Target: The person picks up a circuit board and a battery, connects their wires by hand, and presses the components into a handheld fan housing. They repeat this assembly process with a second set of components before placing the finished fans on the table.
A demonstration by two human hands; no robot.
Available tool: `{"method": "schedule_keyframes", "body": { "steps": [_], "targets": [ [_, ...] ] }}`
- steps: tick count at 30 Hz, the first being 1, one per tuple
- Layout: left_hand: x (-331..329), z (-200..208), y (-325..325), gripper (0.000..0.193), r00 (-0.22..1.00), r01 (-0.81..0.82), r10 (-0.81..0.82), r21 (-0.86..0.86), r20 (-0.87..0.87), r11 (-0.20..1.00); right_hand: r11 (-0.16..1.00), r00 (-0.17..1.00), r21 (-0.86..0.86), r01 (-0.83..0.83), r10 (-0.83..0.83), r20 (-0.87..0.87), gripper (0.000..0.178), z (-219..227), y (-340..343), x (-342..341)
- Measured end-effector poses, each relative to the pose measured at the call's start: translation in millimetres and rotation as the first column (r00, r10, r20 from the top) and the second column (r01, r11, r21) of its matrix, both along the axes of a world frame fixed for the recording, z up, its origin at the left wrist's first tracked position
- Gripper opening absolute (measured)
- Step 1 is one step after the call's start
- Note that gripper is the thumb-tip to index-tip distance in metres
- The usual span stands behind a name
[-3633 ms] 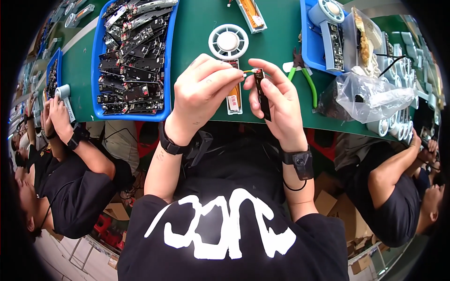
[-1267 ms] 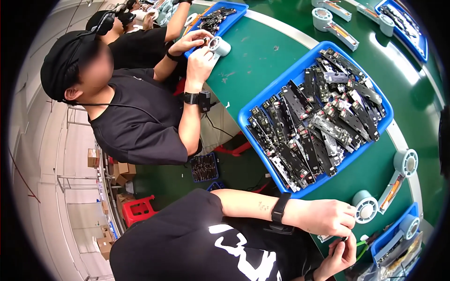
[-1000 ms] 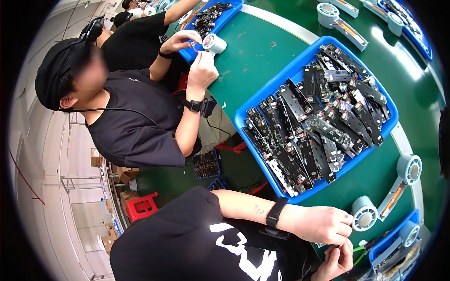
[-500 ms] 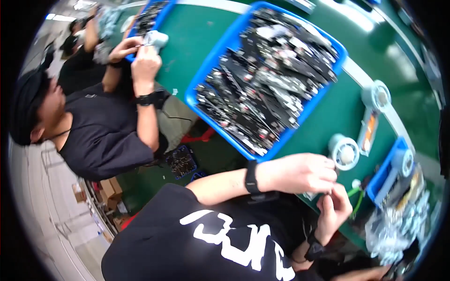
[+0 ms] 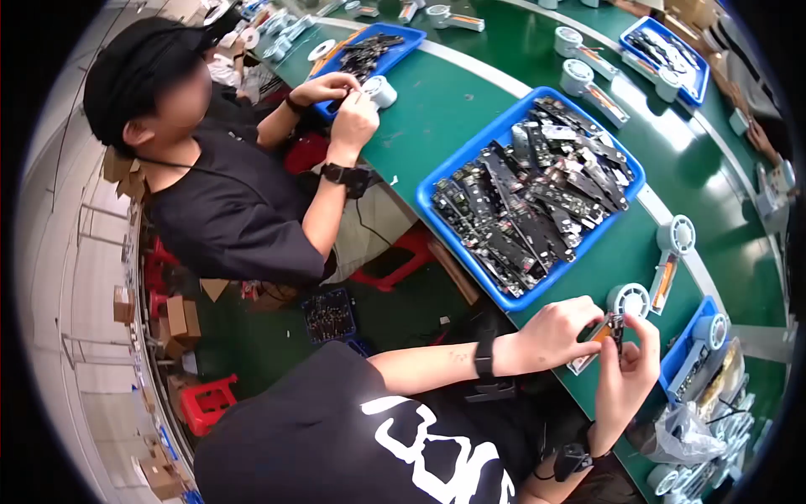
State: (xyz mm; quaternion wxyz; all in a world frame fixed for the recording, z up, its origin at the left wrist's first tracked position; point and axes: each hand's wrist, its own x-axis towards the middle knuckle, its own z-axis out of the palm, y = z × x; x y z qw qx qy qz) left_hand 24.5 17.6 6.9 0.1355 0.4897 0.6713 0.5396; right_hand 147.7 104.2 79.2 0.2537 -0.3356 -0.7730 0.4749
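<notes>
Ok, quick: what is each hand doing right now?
Left hand: closed on the small dark part, above the fixture.
Right hand: fingertips pinching the same part.

Two people sit at one green bench (image 5: 470, 126). Four blue trays: one large tray (image 5: 437, 181) of black strips, three smaller trays (image 5: 403, 38) (image 5: 663, 25) (image 5: 676, 357).

A large blue plastic tray (image 5: 430, 195) heaped with black electronic parts sits on the green work surface (image 5: 453, 109). A person in a black shirt (image 5: 227, 210) sits alongside at a smaller blue tray (image 5: 403, 38). Red plastic stool (image 5: 210, 401) on the floor.
</notes>
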Motion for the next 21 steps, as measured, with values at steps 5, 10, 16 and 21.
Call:
{"method": "schedule_keyframes", "body": {
  "steps": [5, 10, 16, 21],
  "targets": [
    [5, 9, 12, 0.021, 0.952, -0.195, 0.169, -0.083, -0.256, 0.977, 0.931, 0.998, -0.361, -0.055, 0.039, -0.050, 0.036, 5, 36, -23],
    [-16, 13, 10, 0.013, 0.980, -0.191, 0.192, 0.011, -0.059, 0.981, 0.888, 0.975, -0.460, -0.009, -0.094, -0.200, 0.032, -4, 36, -35],
    [-12, -4, 22, 0.018, 0.988, 0.017, 0.002, 0.122, -0.155, 0.992, 0.813, 0.880, -0.579, 0.057, -0.315, -0.356, 0.031, -45, 13, -3],
    [-7, -1, 30, 0.019, 0.971, 0.142, -0.114, 0.121, -0.211, 0.982, 0.804, 0.824, -0.590, 0.077, -0.384, -0.416, 0.030, -65, -6, 16]
  ]
}}
